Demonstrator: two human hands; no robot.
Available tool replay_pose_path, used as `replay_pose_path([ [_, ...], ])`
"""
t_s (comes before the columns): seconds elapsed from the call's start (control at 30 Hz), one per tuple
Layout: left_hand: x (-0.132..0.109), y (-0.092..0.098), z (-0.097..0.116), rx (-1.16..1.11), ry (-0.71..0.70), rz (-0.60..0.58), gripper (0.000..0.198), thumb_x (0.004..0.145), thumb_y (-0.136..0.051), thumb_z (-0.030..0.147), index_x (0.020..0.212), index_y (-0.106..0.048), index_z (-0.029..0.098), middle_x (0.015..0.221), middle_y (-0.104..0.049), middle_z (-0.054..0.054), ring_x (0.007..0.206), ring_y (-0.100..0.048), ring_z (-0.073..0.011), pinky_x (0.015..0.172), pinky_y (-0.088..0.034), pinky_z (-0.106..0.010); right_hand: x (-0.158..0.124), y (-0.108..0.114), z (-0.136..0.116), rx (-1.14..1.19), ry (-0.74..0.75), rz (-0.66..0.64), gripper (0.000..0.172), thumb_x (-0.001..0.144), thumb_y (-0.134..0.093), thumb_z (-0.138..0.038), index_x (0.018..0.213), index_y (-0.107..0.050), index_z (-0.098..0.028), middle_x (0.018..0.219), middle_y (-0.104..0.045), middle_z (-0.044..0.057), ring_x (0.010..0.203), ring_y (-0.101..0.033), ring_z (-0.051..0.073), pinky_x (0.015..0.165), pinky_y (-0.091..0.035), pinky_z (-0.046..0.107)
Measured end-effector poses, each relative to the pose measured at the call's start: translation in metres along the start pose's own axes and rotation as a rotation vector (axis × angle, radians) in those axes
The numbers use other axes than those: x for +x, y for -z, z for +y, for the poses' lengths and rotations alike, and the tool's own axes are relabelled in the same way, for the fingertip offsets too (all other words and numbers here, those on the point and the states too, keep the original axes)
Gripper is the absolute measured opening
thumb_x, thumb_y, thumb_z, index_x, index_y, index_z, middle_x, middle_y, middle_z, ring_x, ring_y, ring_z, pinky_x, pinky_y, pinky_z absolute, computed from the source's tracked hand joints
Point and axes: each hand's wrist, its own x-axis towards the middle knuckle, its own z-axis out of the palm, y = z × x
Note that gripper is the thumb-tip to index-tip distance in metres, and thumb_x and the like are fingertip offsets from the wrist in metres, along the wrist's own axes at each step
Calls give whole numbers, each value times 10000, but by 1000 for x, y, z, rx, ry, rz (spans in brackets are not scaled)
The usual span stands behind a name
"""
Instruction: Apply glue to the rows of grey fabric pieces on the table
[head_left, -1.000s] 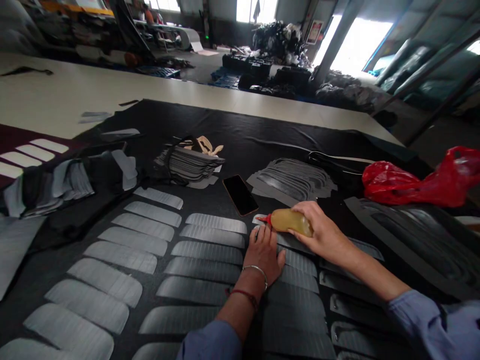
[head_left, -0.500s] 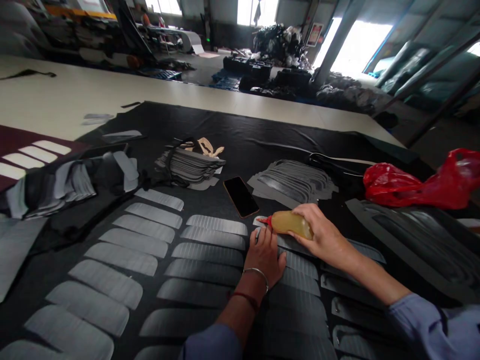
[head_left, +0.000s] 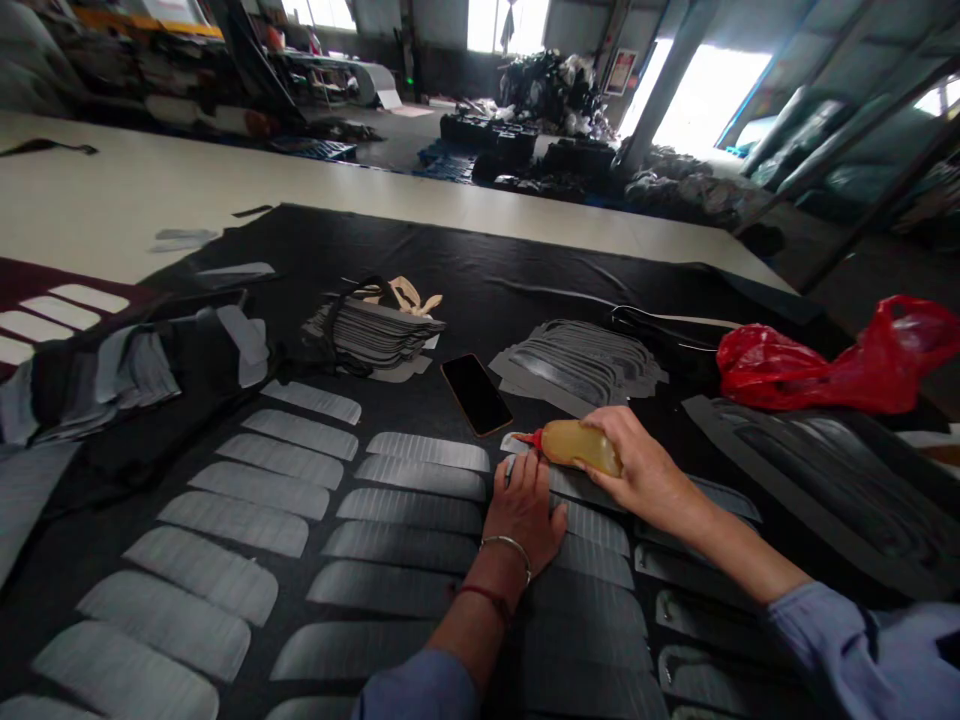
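My right hand (head_left: 637,465) is wrapped round a squeeze bottle (head_left: 579,447) of yellowish liquid, likely glue. The bottle lies tilted almost flat, its red nozzle pointing left over the far end of a grey cut piece (head_left: 513,442). Just below the nozzle, my left hand (head_left: 526,510) rests with fingers stretched out on the pieces, holding nothing. Rows of rounded grey pieces (head_left: 420,512) lie on black sheet material around both hands. Some pieces (head_left: 705,615) at the right show a shiny line along their edges.
Beyond my hands lie a phone (head_left: 475,394), a stack of grey cutouts (head_left: 585,362) and another stack (head_left: 379,332) with tan strips. A red plastic bag (head_left: 832,370) sits at the right. Dark offcuts (head_left: 135,365) are heaped at the left. A pale table surface (head_left: 420,188) runs behind.
The whole view has shifted slightly, so things appear a little further left. Both hands and the bottle keep nearly the same place over the pieces.
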Motion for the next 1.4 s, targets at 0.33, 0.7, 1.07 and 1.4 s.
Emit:
replay_pose_path([
  [0.33, -1, 1, 0, -16, 1, -15, 566, 875, -377, 430, 1312, -394, 70, 1405, -366, -150, 1294, -301, -268, 1073, -199, -479, -14, 8, 8, -16, -41, -2, 386, 780, -563, -163, 1119, -391, -228, 1034, -487, 90, 976, -499, 239, 827, -468, 410],
  [0.7, -1, -2, 0, 46, -7, 48, 537, 861, -419, 412, 1293, -425, 92, 1380, -407, -139, 1251, -360, -271, 1046, -242, -476, -36, 23, 15, -56, -95, 1, 373, 789, -557, -178, 1116, -388, -237, 1033, -489, 90, 967, -520, 243, 819, -480, 420],
  [1.07, -1, 0, 1, 80, -6, 46, 530, 854, -444, 387, 1291, -429, 88, 1381, -402, -149, 1258, -359, -263, 1051, -237, -464, -59, 37, 21, -81, -149, 12, 366, 779, -561, -176, 1107, -405, -219, 1032, -489, 99, 970, -517, 245, 815, -486, 424],
  [1.4, 0, 3, 3, 104, -11, 38, 514, 851, -444, 374, 1281, -449, 92, 1370, -417, -153, 1248, -376, -273, 1039, -256, -468, -77, 47, 30, -111, -188, 23, 367, 794, -553, -191, 1116, -385, -239, 1034, -478, 91, 972, -519, 247, 825, -487, 447],
])
